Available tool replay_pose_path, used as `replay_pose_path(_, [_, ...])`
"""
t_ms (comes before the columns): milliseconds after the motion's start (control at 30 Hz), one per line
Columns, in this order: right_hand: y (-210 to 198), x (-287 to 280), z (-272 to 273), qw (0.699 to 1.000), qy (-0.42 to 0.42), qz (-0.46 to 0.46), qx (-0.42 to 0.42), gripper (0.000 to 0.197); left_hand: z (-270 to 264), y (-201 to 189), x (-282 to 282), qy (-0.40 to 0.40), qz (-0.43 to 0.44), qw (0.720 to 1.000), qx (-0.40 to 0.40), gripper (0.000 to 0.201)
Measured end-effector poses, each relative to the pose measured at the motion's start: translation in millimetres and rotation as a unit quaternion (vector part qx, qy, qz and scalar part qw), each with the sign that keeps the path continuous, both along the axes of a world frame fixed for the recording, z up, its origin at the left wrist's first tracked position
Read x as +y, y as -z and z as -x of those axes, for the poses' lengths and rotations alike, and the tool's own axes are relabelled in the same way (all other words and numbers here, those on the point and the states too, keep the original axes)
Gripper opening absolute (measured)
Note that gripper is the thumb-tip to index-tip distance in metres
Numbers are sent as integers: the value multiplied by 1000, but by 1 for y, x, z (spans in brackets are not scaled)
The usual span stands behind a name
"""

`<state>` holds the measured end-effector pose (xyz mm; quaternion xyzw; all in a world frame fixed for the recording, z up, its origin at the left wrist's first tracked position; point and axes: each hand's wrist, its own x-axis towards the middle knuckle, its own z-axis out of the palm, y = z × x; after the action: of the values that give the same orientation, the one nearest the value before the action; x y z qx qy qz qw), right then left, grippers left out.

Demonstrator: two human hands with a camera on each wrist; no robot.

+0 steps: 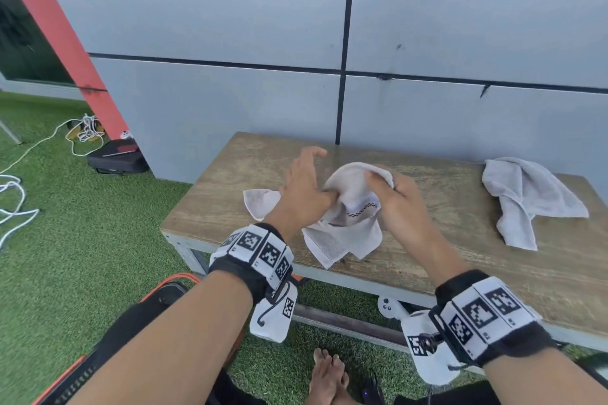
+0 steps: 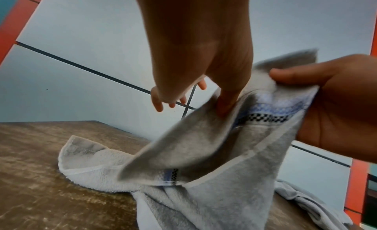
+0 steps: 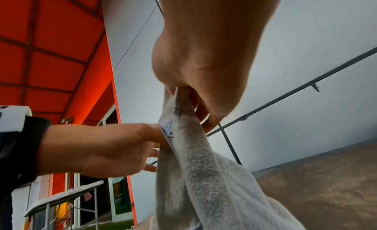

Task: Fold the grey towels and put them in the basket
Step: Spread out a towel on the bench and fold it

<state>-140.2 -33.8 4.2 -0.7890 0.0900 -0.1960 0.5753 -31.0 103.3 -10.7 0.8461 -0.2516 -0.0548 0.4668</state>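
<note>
A grey towel [image 1: 345, 230] with a checkered band is lifted off the wooden bench [image 1: 427, 240], its lower corners still lying on the wood. My right hand [image 1: 398, 204] grips the towel's bunched top edge between thumb and fingers. My left hand [image 1: 302, 187] has its thumb pushed into a fold of the towel while its fingers spread free above the bench. The left wrist view shows that thumb [image 2: 226, 103] inside the towel [image 2: 214, 169] fold. In the right wrist view the towel [image 3: 193, 169] hangs from my right hand [image 3: 193, 95]. A second grey towel [image 1: 526, 197] lies crumpled at the bench's right. No basket shows.
A grey panelled wall stands right behind the bench. Green turf lies to the left with white cables [image 1: 82, 131] and a black case [image 1: 118, 158]. A black, orange-edged object [image 1: 158, 299] sits under my left forearm. A white controller [image 1: 388, 306] and a bare foot [image 1: 329, 375] are below the bench edge.
</note>
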Motion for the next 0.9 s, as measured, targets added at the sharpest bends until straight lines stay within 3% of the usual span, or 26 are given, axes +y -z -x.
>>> replay_pose_path(100, [-3,-8,1,999,17,-27,-27,36,-10,4,-1,13,-41,999,21,15])
replay_pose_path(133, [-3,-10,2,998,30,-41,-28,46,-12,4,0,11,-31,999,34,11])
replay_pose_path(200, [0,-17,2,995,70,-67,-25,59,-16,8,2,-6,-13,998,54,18])
replay_pose_path(333, [17,-38,6,982,161,-98,-3,37,-22,13,3,-34,-9,999,9,12])
replay_pose_path(500, [34,-52,14,965,211,-156,25,29,-33,27,8,-80,-51,995,-28,18])
replay_pose_path(633, [44,-60,19,965,223,-137,25,26,-38,37,20,-96,-57,994,-11,27])
replay_pose_path(767, [49,-60,24,971,202,-115,49,27,-33,42,29,-105,-36,994,17,15])
replay_pose_path(900, [48,-52,27,977,156,-112,90,14,-27,42,34,-100,-30,994,39,16])
